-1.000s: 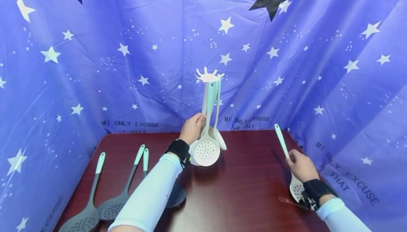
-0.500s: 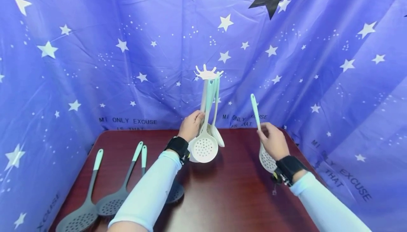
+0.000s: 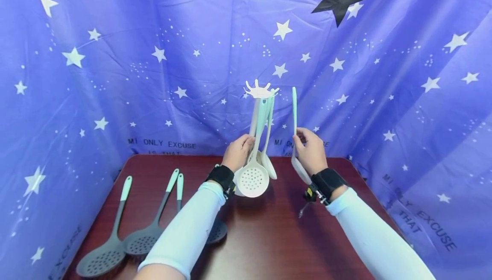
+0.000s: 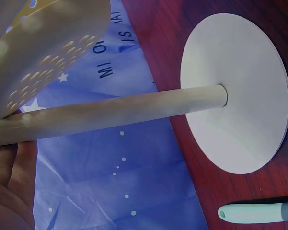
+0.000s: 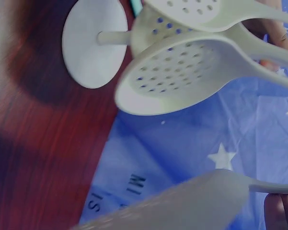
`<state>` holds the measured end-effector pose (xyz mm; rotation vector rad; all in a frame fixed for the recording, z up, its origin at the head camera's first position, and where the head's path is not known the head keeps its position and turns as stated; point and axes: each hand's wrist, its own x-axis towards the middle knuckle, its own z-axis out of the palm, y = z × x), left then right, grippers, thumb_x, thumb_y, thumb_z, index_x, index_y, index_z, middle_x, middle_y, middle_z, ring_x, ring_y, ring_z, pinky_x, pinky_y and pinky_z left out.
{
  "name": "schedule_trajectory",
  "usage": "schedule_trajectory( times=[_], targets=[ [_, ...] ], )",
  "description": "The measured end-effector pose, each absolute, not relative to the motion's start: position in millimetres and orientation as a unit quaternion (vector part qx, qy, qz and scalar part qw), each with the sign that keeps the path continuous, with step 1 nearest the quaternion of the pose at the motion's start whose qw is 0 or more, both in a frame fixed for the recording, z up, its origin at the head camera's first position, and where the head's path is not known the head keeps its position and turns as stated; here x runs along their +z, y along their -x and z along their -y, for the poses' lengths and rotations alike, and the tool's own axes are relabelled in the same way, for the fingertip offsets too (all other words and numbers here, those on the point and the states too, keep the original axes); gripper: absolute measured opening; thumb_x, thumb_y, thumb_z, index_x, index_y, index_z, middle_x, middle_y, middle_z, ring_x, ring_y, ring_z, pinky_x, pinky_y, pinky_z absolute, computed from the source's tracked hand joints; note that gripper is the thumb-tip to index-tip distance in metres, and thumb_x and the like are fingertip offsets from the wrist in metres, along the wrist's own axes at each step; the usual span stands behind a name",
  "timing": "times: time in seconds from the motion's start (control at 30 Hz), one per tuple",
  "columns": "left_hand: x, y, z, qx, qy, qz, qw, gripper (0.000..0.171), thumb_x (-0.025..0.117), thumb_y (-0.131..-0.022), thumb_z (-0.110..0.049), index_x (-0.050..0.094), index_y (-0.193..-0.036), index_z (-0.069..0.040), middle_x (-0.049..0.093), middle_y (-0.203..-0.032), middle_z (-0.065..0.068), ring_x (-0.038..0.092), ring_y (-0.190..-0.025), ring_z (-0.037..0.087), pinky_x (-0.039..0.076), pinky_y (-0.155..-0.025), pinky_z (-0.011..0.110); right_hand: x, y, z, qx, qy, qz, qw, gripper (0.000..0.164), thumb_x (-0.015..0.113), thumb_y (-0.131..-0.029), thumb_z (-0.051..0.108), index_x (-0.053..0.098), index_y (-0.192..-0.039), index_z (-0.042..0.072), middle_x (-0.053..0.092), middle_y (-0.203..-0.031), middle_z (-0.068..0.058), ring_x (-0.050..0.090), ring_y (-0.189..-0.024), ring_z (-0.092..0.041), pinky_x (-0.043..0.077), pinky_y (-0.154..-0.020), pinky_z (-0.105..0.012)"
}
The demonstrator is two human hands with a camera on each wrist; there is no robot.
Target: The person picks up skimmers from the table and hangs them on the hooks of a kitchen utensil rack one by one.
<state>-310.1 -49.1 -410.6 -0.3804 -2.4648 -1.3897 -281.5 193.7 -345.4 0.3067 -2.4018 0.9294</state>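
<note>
Right grip (image 3: 312, 150): pinching skimmer (image 3: 300, 169), now brought near the laden stand (image 4: 182, 101), unhung; left grip (image 3: 237, 154): holding the stand.

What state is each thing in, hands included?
Stand: upright on the table.
Hung skimmers: heads down, on the stand.
Held skimmer: handle up, off the stand.
Grey skimmers: lying on the table.
Left hand: gripping the stand.
Right hand: pinching the held skimmer.
Curtain: hanging, wrinkled.
</note>
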Motion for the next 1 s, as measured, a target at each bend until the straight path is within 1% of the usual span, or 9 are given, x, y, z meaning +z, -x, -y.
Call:
schedule_trajectory(
  times=[0.13,0.27,0.4,0.53,0.7,0.87,1.0],
  targets=[
    [-413,310,48,-0.479,0.131,0.856,0.14,0.045,0.037,-0.106,-0.061,0.068,-0.113,-0.028,0.07,-0.094,-0.001,0.063,-0.083,0.023,0.05,-0.078,0.041,-341,284,-184,0.346,-0.122,0.891,0.268,0.027,0.063,-0.103,0.011,0.068,-0.128,0.002,0.073,-0.107,-0.015,0.07,-0.093,-0.029,0.056,-0.083,-0.045],
    [-411,309,47,-0.485,0.13,0.855,0.134,0.045,0.038,-0.106,-0.06,0.068,-0.112,-0.027,0.074,-0.101,-0.003,0.065,-0.087,0.022,0.05,-0.081,0.042,-336,282,-177,0.347,-0.137,0.887,0.273,0.027,0.063,-0.103,0.009,0.068,-0.128,0.001,0.073,-0.108,-0.016,0.07,-0.095,-0.031,0.056,-0.085,-0.047],
    [-409,308,48,-0.49,0.127,0.852,0.132,0.045,0.037,-0.106,-0.06,0.067,-0.11,-0.026,0.075,-0.106,-0.004,0.066,-0.086,0.02,0.05,-0.079,0.04,-332,283,-168,0.344,-0.149,0.885,0.277,0.027,0.063,-0.103,0.01,0.069,-0.128,0.001,0.073,-0.109,-0.016,0.069,-0.095,-0.03,0.056,-0.085,-0.046],
    [-409,307,49,-0.489,0.132,0.852,0.134,0.045,0.037,-0.106,-0.06,0.066,-0.109,-0.026,0.075,-0.103,-0.004,0.064,-0.081,0.02,0.049,-0.076,0.039,-328,283,-161,0.338,-0.151,0.886,0.277,0.028,0.063,-0.104,0.011,0.068,-0.13,0.001,0.073,-0.109,-0.016,0.069,-0.095,-0.03,0.055,-0.085,-0.045],
    [-409,307,48,-0.485,0.135,0.853,0.139,0.045,0.037,-0.106,-0.06,0.066,-0.108,-0.026,0.074,-0.1,-0.004,0.063,-0.08,0.02,0.049,-0.075,0.039,-323,280,-154,0.336,-0.156,0.887,0.275,0.03,0.063,-0.104,0.011,0.067,-0.132,0.002,0.072,-0.11,-0.016,0.069,-0.097,-0.031,0.055,-0.086,-0.047],
    [-411,308,50,-0.482,0.132,0.854,0.142,0.045,0.037,-0.106,-0.061,0.064,-0.103,-0.026,0.071,-0.094,-0.004,0.061,-0.076,0.021,0.047,-0.072,0.038,-322,280,-150,0.328,-0.165,0.89,0.271,0.031,0.063,-0.104,0.014,0.067,-0.133,0.003,0.072,-0.108,-0.014,0.068,-0.097,-0.029,0.055,-0.086,-0.046],
    [-410,309,50,-0.482,0.133,0.854,0.141,0.045,0.036,-0.106,-0.062,0.063,-0.102,-0.026,0.071,-0.094,-0.005,0.06,-0.076,0.021,0.047,-0.072,0.038,-323,280,-148,0.322,-0.167,0.89,0.277,0.03,0.063,-0.104,0.015,0.068,-0.132,0.004,0.071,-0.105,-0.013,0.068,-0.094,-0.028,0.055,-0.085,-0.045]
  ],
)
